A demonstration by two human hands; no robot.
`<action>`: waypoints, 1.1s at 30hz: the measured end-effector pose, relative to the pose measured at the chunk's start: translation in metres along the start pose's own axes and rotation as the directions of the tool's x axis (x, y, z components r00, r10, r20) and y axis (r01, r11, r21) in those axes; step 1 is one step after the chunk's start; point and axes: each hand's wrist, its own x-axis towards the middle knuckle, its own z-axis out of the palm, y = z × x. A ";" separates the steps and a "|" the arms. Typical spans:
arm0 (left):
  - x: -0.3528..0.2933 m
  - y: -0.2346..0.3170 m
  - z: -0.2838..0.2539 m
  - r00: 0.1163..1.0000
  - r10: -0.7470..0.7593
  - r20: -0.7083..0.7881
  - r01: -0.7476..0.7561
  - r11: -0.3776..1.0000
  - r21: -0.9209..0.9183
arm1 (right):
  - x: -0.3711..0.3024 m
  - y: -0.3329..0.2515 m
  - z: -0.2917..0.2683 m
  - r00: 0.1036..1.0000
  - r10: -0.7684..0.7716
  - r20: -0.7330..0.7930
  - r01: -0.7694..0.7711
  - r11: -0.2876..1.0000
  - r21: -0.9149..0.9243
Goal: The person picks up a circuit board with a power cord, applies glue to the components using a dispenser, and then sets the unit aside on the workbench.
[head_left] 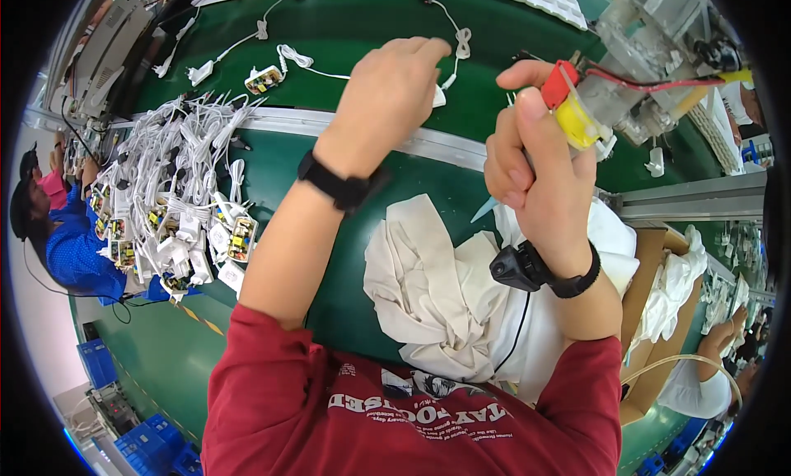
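Observation:
My left hand [397, 87] reaches over the far green belt, back upward, slightly blurred, its visible fingers stretched to the right. Beside it, partly covered, is a white power adapter [439, 98] with a bundled cable [463, 44]. My right hand [540, 150] is raised with fingers curled, thumb against a red piece [560, 84] on a yellow part [578, 121] of a clear plastic fixture [638, 68]. A pale blue tapered tip [484, 210] shows below the curled fingers; what it belongs to is hidden. Under my arms lies a crumpled cream cloth [437, 286].
Tangled white adapters and cables [177, 179] heap at left. An opened adapter with bare board [264, 80] lies on the far belt. A metal rail [445, 146] crosses the bench. At right stands a cardboard box [651, 311] with white cloth. Other people sit at both sides.

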 end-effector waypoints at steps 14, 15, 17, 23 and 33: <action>-0.038 0.035 0.004 0.501 -0.296 0.813 0.753 -0.315 -0.578 | 0.007 -0.004 -0.014 1.000 0.008 -0.016 -0.009 0.999 -0.043; -0.051 0.042 0.002 0.498 -0.287 0.818 0.755 -0.320 -0.572 | 0.009 -0.005 -0.016 1.000 0.012 -0.026 -0.013 0.999 -0.047; -0.077 0.058 -0.005 0.465 -0.172 0.869 0.717 -0.502 -0.483 | 0.012 -0.008 -0.015 0.999 -0.018 -0.049 0.015 0.999 -0.049; -0.103 0.091 -0.008 0.511 -0.062 0.857 0.780 -0.386 -0.493 | 0.014 0.005 -0.020 0.999 -0.014 -0.043 0.019 0.993 0.120; -0.108 0.094 -0.011 0.592 -0.024 0.806 0.718 -0.439 -0.541 | 0.008 0.015 -0.015 1.000 0.003 0.012 -0.005 0.987 0.162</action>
